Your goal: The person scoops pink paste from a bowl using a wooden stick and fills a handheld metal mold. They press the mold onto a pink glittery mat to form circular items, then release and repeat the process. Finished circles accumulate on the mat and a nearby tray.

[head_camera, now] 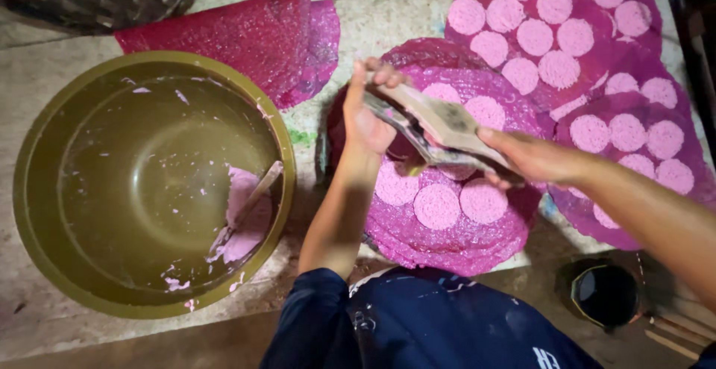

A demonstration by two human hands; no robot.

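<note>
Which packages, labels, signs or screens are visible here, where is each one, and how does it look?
No packages, signs or screens are visible.
Small white print mark: bottom edge, on the dark blue garment; too small to make out.
The olive-green round plastic basin on the left shows no label.

Bare forearms and hands (371, 119), dark navy clothing below (pale smears and white lettering on it).

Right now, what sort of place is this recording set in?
Probably a small hand food-making workspace at floor level. A large olive basin holds leftover pink batter, round magenta mats carry rows of pink discs, and both hands grip a flat wooden press.
</note>
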